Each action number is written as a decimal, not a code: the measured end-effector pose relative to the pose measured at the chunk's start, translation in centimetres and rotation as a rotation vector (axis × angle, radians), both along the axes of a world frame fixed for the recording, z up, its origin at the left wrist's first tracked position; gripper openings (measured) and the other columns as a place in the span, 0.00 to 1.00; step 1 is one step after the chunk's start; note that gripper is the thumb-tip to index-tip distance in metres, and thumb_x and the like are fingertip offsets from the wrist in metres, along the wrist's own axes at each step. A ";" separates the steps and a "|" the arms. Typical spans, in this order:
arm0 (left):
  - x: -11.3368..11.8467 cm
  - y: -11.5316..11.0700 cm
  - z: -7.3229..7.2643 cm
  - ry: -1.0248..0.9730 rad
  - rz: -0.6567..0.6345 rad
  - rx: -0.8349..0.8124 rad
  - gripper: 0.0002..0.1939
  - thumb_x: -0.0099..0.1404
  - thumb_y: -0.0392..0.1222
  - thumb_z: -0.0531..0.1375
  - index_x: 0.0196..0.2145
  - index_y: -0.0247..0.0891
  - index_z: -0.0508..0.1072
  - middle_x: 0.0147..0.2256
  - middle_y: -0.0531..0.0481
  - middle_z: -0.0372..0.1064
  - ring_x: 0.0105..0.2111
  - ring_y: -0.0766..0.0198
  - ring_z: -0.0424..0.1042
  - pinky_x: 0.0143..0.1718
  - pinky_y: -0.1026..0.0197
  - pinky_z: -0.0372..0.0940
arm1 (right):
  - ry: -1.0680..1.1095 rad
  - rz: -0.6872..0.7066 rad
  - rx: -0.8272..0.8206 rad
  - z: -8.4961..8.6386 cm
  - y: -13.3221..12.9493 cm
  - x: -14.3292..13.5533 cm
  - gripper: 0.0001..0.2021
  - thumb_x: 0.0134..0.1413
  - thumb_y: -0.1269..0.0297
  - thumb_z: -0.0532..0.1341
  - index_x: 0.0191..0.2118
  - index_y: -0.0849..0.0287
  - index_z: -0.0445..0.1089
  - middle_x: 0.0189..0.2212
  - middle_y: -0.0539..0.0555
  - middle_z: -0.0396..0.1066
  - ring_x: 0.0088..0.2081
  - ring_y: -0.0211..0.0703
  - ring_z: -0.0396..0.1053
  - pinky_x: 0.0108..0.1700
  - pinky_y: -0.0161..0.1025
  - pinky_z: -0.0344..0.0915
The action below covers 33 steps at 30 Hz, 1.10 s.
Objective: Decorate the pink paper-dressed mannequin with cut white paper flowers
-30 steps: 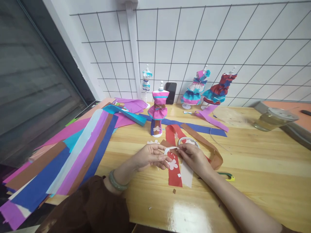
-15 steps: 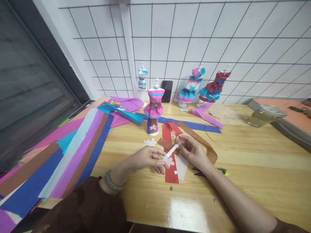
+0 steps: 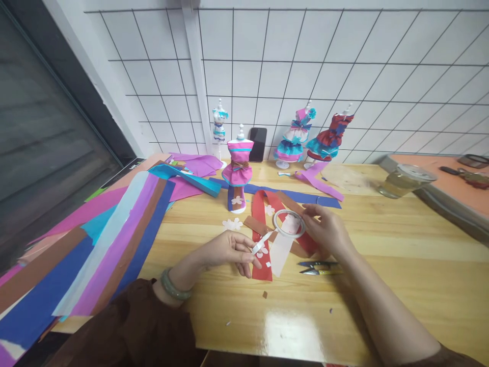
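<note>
A narrow white strip point(image 3: 260, 243) is pinched in my left hand point(image 3: 236, 252), above a red paper strip point(image 3: 263, 267) with white flower cutouts on it. My right hand point(image 3: 327, 229) is at the right of a white tape ring point(image 3: 275, 224), its fingertips near the ring's upper right edge; whether they touch it I cannot tell. Scissors point(image 3: 317, 267) lie below that hand, partly under the wrist. A pink-dressed mannequin point(image 3: 239, 171) stands upright behind my left hand. Beside its base lies a white flower cutout point(image 3: 232, 224).
Long coloured paper strips point(image 3: 110, 244) cover the left side. Three more dressed mannequins point(image 3: 293, 140) and a black phone point(image 3: 258, 145) stand by the tiled wall. A glass cup point(image 3: 407, 181) is at the right, near an orange tray point(image 3: 454, 178).
My right hand has moved right, away from the white strip, uncovering the tape ring and scissors. My left hand still holds the strip. The view has shifted slightly.
</note>
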<state>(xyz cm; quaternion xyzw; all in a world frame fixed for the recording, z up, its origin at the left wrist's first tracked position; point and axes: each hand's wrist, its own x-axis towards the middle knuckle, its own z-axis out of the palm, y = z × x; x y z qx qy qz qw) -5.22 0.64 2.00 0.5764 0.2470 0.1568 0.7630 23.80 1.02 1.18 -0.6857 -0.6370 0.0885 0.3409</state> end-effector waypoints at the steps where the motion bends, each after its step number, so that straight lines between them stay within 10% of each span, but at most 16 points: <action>1: 0.0 0.0 0.0 -0.004 -0.006 0.003 0.16 0.53 0.46 0.63 0.35 0.31 0.70 0.35 0.38 0.74 0.23 0.63 0.73 0.24 0.64 0.66 | -0.075 0.033 -0.019 0.0 0.0 0.0 0.13 0.50 0.64 0.55 0.42 0.59 0.69 0.35 0.55 0.73 0.35 0.45 0.69 0.36 0.41 0.64; 12: 0.1 0.2 -0.2 -0.044 0.103 -0.012 0.16 0.55 0.47 0.62 0.35 0.32 0.70 0.35 0.39 0.74 0.23 0.65 0.73 0.22 0.67 0.64 | -0.692 0.174 0.039 -0.4 0.2 -2.3 0.14 0.52 0.69 0.54 0.46 0.61 0.67 0.25 0.59 0.72 0.31 0.50 0.67 0.32 0.41 0.54; 21: -0.5 1.1 0.5 -0.135 0.399 -0.134 0.15 0.53 0.44 0.63 0.35 0.30 0.70 0.33 0.40 0.73 0.24 0.67 0.71 0.25 0.67 0.63 | -0.093 0.128 0.100 0.2 -0.6 -3.1 0.16 0.54 0.64 0.54 0.49 0.56 0.64 0.34 0.53 0.74 0.33 0.44 0.70 0.32 0.38 0.64; 33: -1.0 1.6 0.3 -0.232 0.457 -0.214 0.12 0.57 0.39 0.61 0.37 0.30 0.70 0.31 0.42 0.72 0.26 0.68 0.71 0.26 0.68 0.63 | -0.203 0.829 0.157 0.8 -4.1 -9.7 0.10 0.57 0.67 0.54 0.44 0.57 0.67 0.37 0.56 0.72 0.40 0.45 0.68 0.44 0.46 0.63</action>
